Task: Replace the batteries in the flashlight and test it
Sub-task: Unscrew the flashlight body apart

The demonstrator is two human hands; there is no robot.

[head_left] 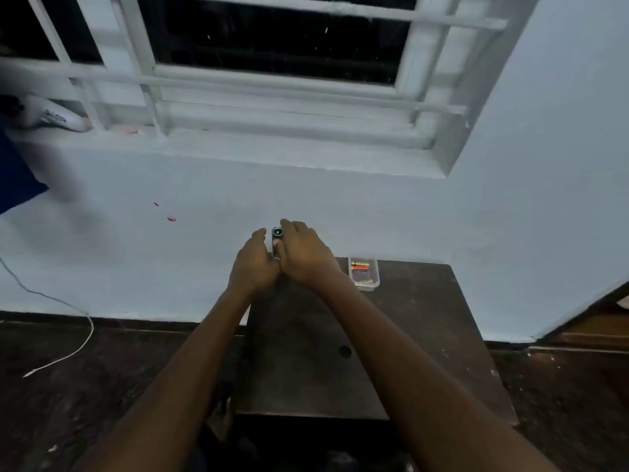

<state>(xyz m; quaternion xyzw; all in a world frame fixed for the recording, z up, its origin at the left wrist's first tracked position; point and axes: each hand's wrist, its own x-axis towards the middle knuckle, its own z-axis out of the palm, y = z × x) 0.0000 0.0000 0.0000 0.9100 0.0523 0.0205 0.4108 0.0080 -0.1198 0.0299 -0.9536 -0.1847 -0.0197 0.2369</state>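
Observation:
A small dark flashlight (pixel 276 237) stands upright between my two hands, above the far edge of the dark wooden table (pixel 408 335). Its round top end faces me. My right hand (pixel 306 253) wraps around its upper part, fingers over the top. My left hand (pixel 253 264) closes on its lower part, which is hidden behind both hands. A clear plastic tray (pixel 364 273) with a red battery and gold-coloured batteries sits just right of my right hand, at the table's back edge.
The table stands against a pale blue wall under a barred window (pixel 272 63). A white cable (pixel 61 335) trails over the dark floor at the left. A white bag (pixel 51 114) lies on the window sill at far left.

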